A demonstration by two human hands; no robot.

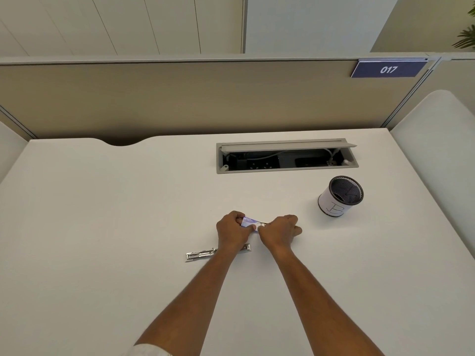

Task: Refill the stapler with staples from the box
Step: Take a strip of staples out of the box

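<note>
The person is working at a white desk (102,201). At its far side a cable hatch (282,169) is standing open, showing sockets and a few cables inside. To the right a mesh pen cup (334,205) with a white label is sitting upright; nothing is poking out of it.

The left hand (231,233) is gripping the small staple box (248,222) just above the desk, and the right hand (280,233) is pinching its right end, where an inner tray seems to be sliding out. I'd be keeping the box level and drawing slowly so no strip breaks. I can't make out the staples themselves.

The stapler (200,253) is lying opened flat under the left forearm, waiting.
</note>
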